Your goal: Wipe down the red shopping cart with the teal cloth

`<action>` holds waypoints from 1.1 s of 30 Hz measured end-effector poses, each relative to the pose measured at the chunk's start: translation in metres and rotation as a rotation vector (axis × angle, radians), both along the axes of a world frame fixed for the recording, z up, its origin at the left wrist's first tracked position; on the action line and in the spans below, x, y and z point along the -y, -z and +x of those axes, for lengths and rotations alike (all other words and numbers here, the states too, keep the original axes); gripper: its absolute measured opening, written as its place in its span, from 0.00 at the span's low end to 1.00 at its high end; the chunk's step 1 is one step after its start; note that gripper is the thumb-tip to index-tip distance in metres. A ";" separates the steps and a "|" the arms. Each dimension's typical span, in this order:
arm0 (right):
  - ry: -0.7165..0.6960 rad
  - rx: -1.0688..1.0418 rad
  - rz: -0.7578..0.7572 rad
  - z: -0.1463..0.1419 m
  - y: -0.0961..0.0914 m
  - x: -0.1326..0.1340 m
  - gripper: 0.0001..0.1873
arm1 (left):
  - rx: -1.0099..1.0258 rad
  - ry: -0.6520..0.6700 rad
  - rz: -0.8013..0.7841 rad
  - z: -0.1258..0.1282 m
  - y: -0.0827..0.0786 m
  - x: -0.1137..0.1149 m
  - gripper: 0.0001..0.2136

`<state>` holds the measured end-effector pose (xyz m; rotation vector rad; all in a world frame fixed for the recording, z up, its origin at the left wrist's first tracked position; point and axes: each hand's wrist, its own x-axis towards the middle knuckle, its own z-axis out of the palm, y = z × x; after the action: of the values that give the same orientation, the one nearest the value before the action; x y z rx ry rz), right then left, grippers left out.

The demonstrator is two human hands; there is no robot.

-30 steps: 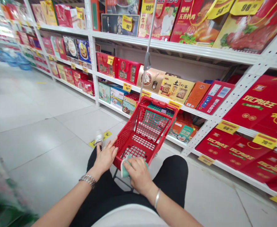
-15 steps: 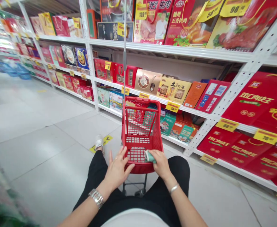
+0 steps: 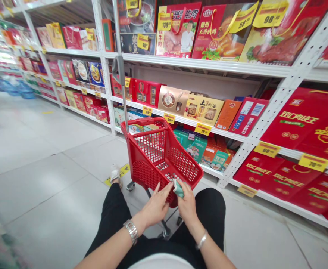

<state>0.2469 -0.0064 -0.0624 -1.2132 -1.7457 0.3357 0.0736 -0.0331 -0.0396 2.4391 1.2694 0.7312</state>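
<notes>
A small red shopping cart (image 3: 147, 173) stands between my knees, turned at an angle, with only its mesh basket floor and walls showing inside. My right hand (image 3: 187, 201) grips a folded pale green and white cloth (image 3: 178, 189) at the basket's near rim. Beside it, my left hand (image 3: 156, 206) lies against the near corner of the cart with its fingers stretched out, the fingertips close to the cloth. A grey pole (image 3: 124, 101) with a hook-like fitting rises at the cart's far left corner.
White shelves (image 3: 208, 63) run along the front and right, filled with boxed foods and yellow price tags. Red gift bags (image 3: 300, 119) stand at the right. Blue-wrapped water bottles (image 3: 26, 89) sit on the tiled floor (image 3: 49, 179) far left. My shoe (image 3: 115, 173) is beside a cart wheel.
The cart has swung round, its far end and pole moving left and its near end right. My left hand has moved right, up to the cloth; my right hand still holds it.
</notes>
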 end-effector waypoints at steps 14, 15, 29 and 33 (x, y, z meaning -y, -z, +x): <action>0.225 0.455 -0.176 0.051 -0.041 -0.084 0.32 | 0.136 -0.732 0.294 -0.138 -0.050 -0.042 0.28; 0.221 0.461 -0.179 0.044 -0.045 -0.088 0.31 | 0.143 -0.796 0.314 -0.147 -0.062 -0.048 0.30; 0.086 0.414 -0.078 0.001 -0.030 -0.121 0.43 | -0.384 -0.843 0.204 -0.182 -0.134 -0.085 0.23; 0.167 0.285 -0.091 0.008 -0.029 -0.124 0.41 | -0.408 -0.817 0.321 -0.163 -0.126 -0.060 0.22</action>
<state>0.2551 0.1174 -0.0334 -1.5221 -1.8692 0.1499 -0.0891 0.0266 0.0866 2.3264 2.5527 0.6613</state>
